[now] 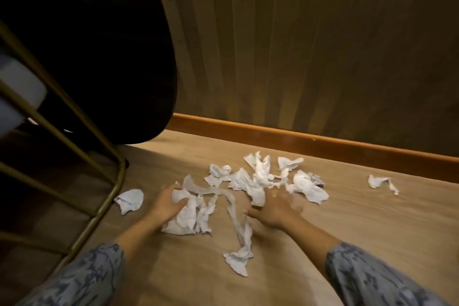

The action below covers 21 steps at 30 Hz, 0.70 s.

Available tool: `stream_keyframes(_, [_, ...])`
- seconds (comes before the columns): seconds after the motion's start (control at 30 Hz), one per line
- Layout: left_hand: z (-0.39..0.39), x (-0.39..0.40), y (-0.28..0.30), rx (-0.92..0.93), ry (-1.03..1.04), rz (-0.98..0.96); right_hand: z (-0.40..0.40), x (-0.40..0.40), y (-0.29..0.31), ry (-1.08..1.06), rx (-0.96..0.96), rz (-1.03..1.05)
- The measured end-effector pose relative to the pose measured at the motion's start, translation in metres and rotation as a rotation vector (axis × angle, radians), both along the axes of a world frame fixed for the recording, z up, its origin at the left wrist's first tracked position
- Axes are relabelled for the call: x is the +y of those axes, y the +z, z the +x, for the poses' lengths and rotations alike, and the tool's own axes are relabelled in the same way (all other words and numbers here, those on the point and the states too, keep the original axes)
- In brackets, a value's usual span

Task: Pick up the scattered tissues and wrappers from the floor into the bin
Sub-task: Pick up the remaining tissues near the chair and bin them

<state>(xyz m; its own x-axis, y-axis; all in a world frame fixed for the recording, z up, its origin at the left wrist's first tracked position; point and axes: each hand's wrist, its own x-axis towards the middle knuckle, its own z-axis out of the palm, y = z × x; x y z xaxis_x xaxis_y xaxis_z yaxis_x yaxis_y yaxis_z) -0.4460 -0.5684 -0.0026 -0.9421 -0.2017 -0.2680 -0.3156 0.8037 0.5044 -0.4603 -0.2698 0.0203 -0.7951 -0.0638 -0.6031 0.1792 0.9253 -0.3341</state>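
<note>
Under both hands' fingers [178, 200] lie crumpled tissues [185, 218].

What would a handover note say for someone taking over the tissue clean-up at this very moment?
Left hand: grips a crumpled tissue wad on the floor.
Right hand: on the main tissue pile; grip blurred, unclear.
A long tissue strip lies between the hands. Loose tissues: one by the gold chair leg, one far right.
Done: gathering only. No bin in view.
Left: collect everything and bin it.
</note>
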Motion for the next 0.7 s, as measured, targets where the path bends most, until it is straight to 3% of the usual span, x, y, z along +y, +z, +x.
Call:
stream_keyframes(0.07, [0.007, -0.027, -0.019, 0.039, 0.080, -0.025, 0.013, -0.008, -0.024, -0.193, 0.075, -0.008])
stream_keyframes(0.13, [0.009, -0.046, -0.033, 0.069, 0.212, -0.054, 0.030, -0.016, -0.044, -0.237, 0.116, -0.071])
stream_keyframes(0.23, [0.010, -0.064, -0.057, 0.041, 0.370, -0.027, 0.059, -0.027, -0.066, -0.100, 0.190, -0.119])
stream_keyframes(0.33, [0.012, -0.057, -0.074, 0.063, 0.422, 0.011, 0.079, -0.039, -0.084, 0.059, 0.296, -0.038])
stream_keyframes(0.4, [0.018, -0.037, -0.077, 0.223, 0.380, 0.115, 0.092, -0.046, -0.095, 0.102, 0.417, -0.073])
stream_keyframes(0.5, [0.033, 0.003, -0.080, 0.365, 0.176, 0.301, 0.108, -0.050, -0.105, 0.133, 0.578, -0.294])
stream_keyframes(0.6, [0.044, 0.037, -0.088, 0.314, -0.068, 0.253, 0.116, -0.047, -0.106, 0.177, 0.648, -0.455])
stream_keyframes(0.7, [0.046, 0.058, -0.100, 0.406, -0.225, 0.108, 0.110, -0.040, -0.092, 0.011, 0.652, -0.567])
